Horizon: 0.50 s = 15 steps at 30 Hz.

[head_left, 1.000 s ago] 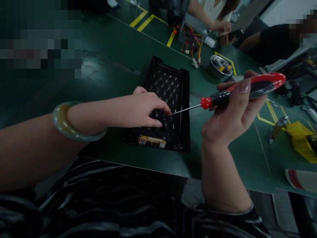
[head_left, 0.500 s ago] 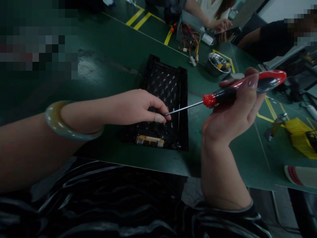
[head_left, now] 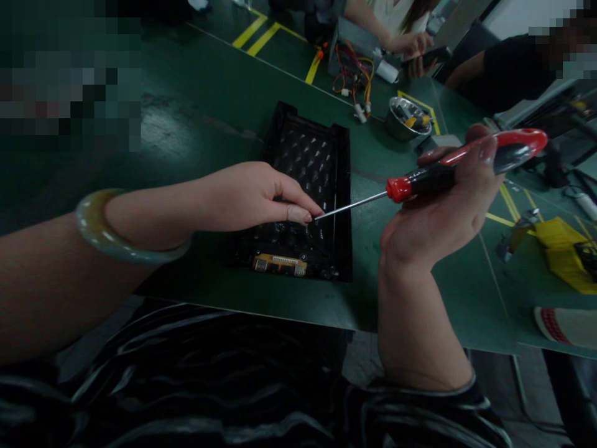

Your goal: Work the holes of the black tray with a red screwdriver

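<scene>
Head view. The left hand (head_left: 247, 196), with a pale bangle (head_left: 100, 233) on its wrist, reaches in from the left over a black ribbed housing (head_left: 321, 162). The housing lies flat on the green surface (head_left: 200, 93), close to its near edge and about midway along it. The fingers (head_left: 298, 213) of this hand are pinched together at the tip of the metal shaft. Whether a small part sits between them cannot be told. The right hand (head_left: 438, 211) is raised above the surface to the right of the housing, its fingers (head_left: 485, 152) wrapped closed around the handle of a red-and-black screwdriver (head_left: 448, 168). The tool is held clear of the surface, its shaft slanting down and leftward to meet the left fingertips over the near part of the housing. A small yellow circuit board (head_left: 280, 264) sits in the housing's near end. Toward the far edge stand a metal bowl (head_left: 403, 118) and a bundle of coloured wires (head_left: 354, 71), with a co-worker's hands (head_left: 410, 45) just beyond. A yellow object (head_left: 559, 252) lies near the right edge.
</scene>
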Available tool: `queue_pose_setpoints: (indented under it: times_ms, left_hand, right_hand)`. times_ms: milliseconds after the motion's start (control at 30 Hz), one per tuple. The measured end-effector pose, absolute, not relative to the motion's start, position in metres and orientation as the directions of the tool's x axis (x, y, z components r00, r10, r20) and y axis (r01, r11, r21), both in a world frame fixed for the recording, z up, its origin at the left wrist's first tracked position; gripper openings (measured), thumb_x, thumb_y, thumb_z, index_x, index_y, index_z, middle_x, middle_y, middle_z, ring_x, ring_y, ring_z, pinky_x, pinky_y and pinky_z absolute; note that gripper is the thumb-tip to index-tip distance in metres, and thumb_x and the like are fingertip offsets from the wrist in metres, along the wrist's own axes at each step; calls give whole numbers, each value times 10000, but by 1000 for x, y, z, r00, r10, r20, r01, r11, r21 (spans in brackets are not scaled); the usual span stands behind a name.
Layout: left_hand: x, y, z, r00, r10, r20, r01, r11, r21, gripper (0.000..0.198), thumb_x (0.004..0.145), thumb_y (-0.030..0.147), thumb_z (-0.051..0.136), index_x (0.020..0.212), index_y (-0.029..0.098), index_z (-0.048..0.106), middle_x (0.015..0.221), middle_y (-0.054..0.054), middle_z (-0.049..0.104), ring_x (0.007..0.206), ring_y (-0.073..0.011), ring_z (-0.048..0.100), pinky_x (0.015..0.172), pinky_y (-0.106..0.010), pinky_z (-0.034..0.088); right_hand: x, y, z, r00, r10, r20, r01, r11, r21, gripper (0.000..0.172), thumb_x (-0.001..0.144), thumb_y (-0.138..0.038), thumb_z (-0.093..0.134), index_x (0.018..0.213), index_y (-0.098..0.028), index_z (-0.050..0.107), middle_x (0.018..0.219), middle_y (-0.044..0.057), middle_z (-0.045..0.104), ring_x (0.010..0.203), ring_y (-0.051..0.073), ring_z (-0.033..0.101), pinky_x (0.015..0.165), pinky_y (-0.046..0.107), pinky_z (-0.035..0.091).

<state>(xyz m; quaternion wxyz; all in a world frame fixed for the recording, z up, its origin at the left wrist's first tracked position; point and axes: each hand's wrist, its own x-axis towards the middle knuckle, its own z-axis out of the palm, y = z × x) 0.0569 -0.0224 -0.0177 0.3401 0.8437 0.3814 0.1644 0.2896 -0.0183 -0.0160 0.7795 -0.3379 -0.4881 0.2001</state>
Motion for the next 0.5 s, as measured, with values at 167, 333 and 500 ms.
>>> queue_pose_setpoints:
  times_ms: [167, 333, 500]
  left_hand:
    - [59, -25, -19, 655, 755, -7, 505, -431, 748, 374, 991, 418, 610, 1288, 272, 784, 1127, 4, 842, 1054, -208, 772, 982, -326, 545]
    - [62, -27, -18, 644, 764, -33, 526, -411, 745, 307, 956, 435, 640, 1145, 243, 788, 1047, 2, 826, 943, -196, 749, 911, -315, 536]
    - [70, -31, -23, 726, 686, -35, 529, -525, 667, 248, 946, 475, 668, 979, 307, 848, 1095, 0, 799, 1107, -238, 697, 1076, -384, 429]
  right_hand:
    - [287, -23, -12, 467, 622, 628, 59, 687, -725, 261, 1032, -448, 515, 1155, -220, 546, 1335, 44, 600, 1041, 148, 711, 828, 317, 632]
    - [286, -25, -15, 391, 600, 697, 99, 726, -681, 267, 1055, -477, 473, 1250, -304, 529, 1306, 22, 594, 1046, 174, 726, 907, 397, 627]
    - [280, -25, -18, 386, 523, 760, 189, 762, -620, 252, 1033, -472, 527, 1234, -322, 550, 1337, 23, 582, 905, 158, 698, 810, 376, 588]
